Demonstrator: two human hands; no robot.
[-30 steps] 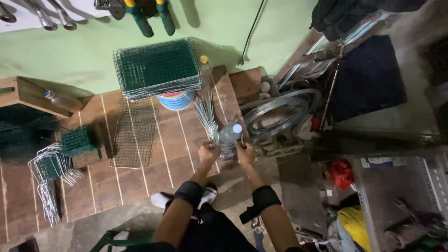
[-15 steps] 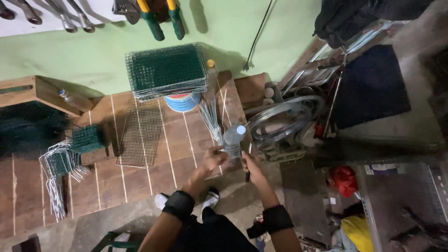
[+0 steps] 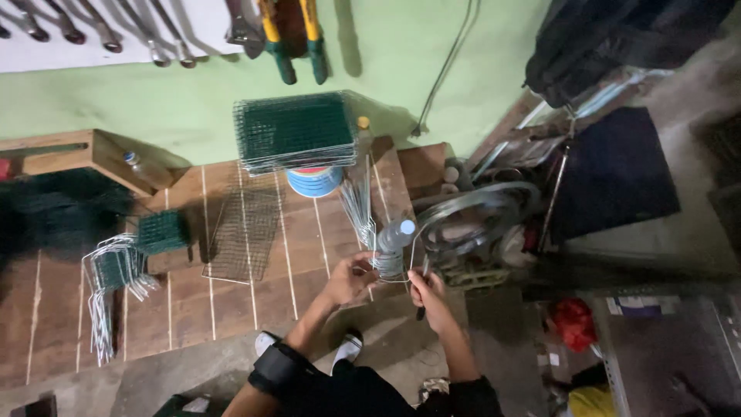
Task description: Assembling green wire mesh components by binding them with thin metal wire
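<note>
Green wall (image 3: 193,100) fills the top of my view, with long-handled tools hanging on it, among them cutters with yellow and green grips (image 3: 292,38). Below it runs a wooden plank floor (image 3: 231,309), which ends at a concrete edge near my feet. On my right lies a dark mat (image 3: 610,174), and beside it stands a metal wheel machine (image 3: 471,224). At the back of the planks a stack of green wire mesh panels (image 3: 297,131) sits on a blue and white bucket (image 3: 315,181). One flat mesh sheet (image 3: 243,235) lies on the boards in front of it, and a heap of bent wire pieces (image 3: 108,286) lies well to my left beside a small block of green mesh (image 3: 162,232).

Close in front of me stands a clear plastic bottle (image 3: 392,245) with a pale cap. My left hand (image 3: 349,279) and my right hand (image 3: 427,293) are both pinched onto a thin wire loop (image 3: 413,259) just beside that bottle. My right hand also seems to grip a dark tool, though I cannot make it out.
</note>
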